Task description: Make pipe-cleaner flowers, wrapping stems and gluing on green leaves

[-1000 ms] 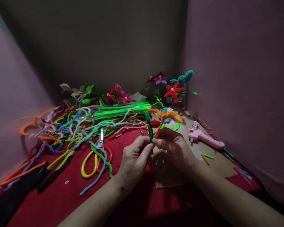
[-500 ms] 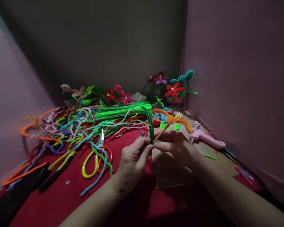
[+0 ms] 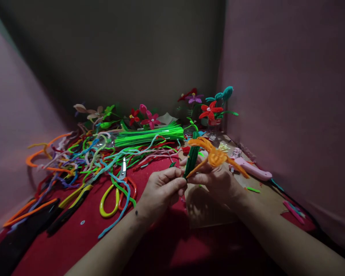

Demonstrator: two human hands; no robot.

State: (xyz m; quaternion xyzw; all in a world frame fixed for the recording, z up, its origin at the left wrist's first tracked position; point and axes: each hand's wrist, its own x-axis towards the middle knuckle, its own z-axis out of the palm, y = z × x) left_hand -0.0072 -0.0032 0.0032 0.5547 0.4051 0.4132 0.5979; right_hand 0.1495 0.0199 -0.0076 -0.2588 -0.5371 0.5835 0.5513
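Note:
My left hand (image 3: 164, 188) pinches the lower end of a dark green pipe-cleaner leaf (image 3: 192, 158), which stands upright and shows its flat face. Close beside it, my right hand (image 3: 220, 183) is closed around the stem of an orange pipe-cleaner flower (image 3: 217, 157) with pale yellow stamens. The flower tilts to the right, above the right hand. Leaf base and orange stem meet between my fingertips; whether they are joined there is hidden. Beneath both hands lies a brown board (image 3: 209, 211).
Scissors (image 3: 109, 203) and yellow-black pliers (image 3: 71, 203) lie left on the red cloth (image 3: 103, 253), near tangled pipe cleaners (image 3: 74, 153). A green pipe-cleaner bundle (image 3: 149, 135) lies behind. At right rests a pink glue gun (image 3: 253, 169); finished flowers (image 3: 210, 111) stand at the back.
The dark green leaf has turned from edge-on to showing its flat face and leans right. The orange flower has shifted right and slightly down, tilting further. Both hands keep their hold.

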